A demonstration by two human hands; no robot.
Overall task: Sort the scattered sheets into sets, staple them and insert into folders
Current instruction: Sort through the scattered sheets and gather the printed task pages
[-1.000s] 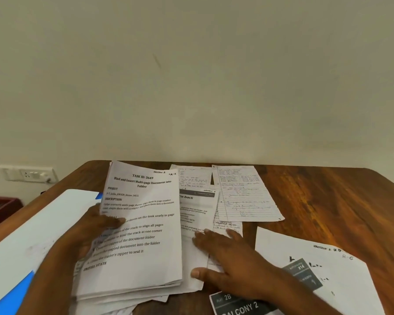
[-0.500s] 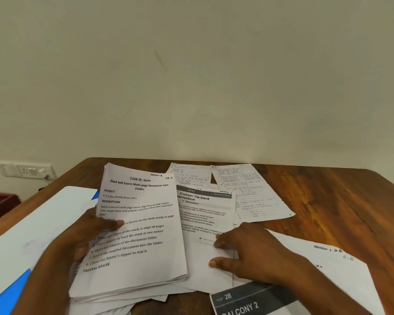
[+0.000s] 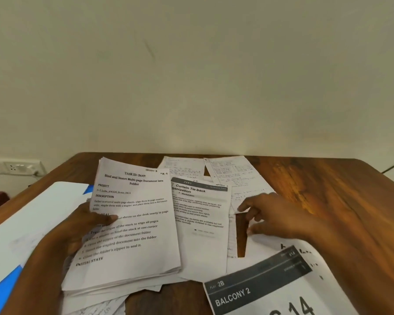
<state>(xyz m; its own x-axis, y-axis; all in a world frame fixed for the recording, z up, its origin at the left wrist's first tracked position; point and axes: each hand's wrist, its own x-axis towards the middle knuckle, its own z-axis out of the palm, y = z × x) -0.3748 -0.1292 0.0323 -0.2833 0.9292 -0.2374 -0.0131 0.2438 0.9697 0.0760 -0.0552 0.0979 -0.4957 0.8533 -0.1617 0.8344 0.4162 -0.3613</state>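
White paper under both hands. Left hand (image 3: 87,226), lower left of centre, grips the left edge of a stack of sheets (image 3: 127,235); thumb lies across the top page over the printed lines, fingers hidden beneath. Top page reads "TASK ID: 3649", "Bind and Insert Multi-page Document into Folder". Stack edges fan unevenly along its lower side, loose pages poking out below it at the frame bottom.

Right hand (image 3: 273,214), right of centre, fingers bent downward, tips at the corner of a handwritten sheet (image 3: 234,176) and the edge of a white sheet (image 3: 266,248) below it. Whether it pinches either one, cannot tell; motion blur.

Between the hands: a printed page headed "Curtain Tie-back" (image 3: 200,223), tucked partly under the stack's right edge. A narrow wedge of bare wood shows just right of it.

Upper centre: a second handwritten sheet (image 3: 182,167), flat, beside the first.

Lower right: a sheet with a dark banner, "FLAT 2B / BALCONY 2" (image 3: 259,289), overlapping the white sheet.

Left side of frame: a white-and-blue folder (image 3: 27,226), lying flat, partly under the left forearm.

All rests on a brown wooden table (image 3: 341,187). Far left, a wall socket plate (image 3: 14,167) on a pale wall.
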